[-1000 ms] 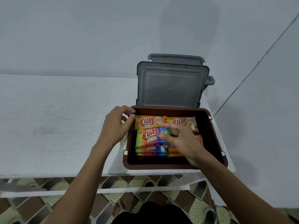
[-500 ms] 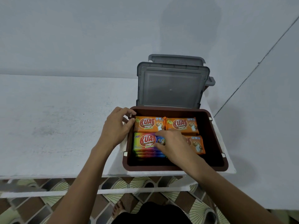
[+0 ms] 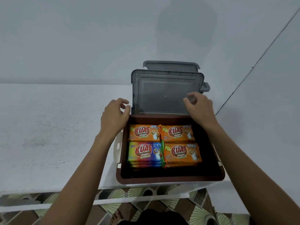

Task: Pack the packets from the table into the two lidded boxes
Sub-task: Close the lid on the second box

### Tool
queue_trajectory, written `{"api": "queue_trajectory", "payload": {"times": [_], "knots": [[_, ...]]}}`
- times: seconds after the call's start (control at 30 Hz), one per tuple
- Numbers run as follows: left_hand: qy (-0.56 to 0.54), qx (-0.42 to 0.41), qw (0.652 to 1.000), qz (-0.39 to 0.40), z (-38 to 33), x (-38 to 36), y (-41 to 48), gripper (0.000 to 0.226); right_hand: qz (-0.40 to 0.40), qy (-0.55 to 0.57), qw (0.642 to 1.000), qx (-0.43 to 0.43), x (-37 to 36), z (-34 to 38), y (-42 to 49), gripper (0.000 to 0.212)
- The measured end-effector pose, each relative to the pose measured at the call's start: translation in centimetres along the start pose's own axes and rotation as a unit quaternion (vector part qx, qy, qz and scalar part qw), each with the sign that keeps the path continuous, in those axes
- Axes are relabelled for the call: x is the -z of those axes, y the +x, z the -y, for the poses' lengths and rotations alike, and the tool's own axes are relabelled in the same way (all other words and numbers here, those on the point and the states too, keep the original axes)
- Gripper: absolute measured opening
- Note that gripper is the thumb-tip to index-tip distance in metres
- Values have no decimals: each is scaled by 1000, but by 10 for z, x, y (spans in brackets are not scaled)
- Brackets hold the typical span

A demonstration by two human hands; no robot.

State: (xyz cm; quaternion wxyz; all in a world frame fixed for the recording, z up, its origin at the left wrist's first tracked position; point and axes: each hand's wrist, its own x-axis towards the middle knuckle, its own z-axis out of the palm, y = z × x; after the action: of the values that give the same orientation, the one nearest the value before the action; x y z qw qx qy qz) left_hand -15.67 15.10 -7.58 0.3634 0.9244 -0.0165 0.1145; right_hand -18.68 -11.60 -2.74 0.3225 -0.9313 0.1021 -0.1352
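Left hand (image 3: pixel 114 118) beside the left edge of the upright grey lid (image 3: pixel 162 95), fingers loosely curled, holding nothing. Right hand (image 3: pixel 200 109) before the lid's right side, fingers curled; grip or mere touch not discernible. Packets (image 3: pixel 181 153) in four stacks inside the brown box (image 3: pixel 170 180), at the near edge of the white table (image 3: pixel 48 135). Second grey lid (image 3: pixel 170 65) just behind the first.

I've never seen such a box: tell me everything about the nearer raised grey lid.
The grey lid is a rounded rectangle of smoky, see-through-looking plastic with a raised rim, a sunken panel and a small dot in the middle. It stands open, nearly upright, along the far edge of the brown box, with a second grey lid behind it. The left hand is by its lower left corner, the right hand before its right side; contact cannot be told.
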Motion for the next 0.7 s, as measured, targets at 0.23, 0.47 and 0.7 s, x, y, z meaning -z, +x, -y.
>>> {"api": "queue_trajectory", "payload": {"times": [0.23,0.47,0.7], "knots": [[27,75,991,103,-14,-22,60,53,20,53,990,-130,1,-44,61,44],[-13,144,972,188,-26,-33,69,64,61,120,975,-175,-9,-51,69,54],[-116,186,964,152,-35,-13,55,76,90,239,952,-169,-1,-53,58,39]]}}
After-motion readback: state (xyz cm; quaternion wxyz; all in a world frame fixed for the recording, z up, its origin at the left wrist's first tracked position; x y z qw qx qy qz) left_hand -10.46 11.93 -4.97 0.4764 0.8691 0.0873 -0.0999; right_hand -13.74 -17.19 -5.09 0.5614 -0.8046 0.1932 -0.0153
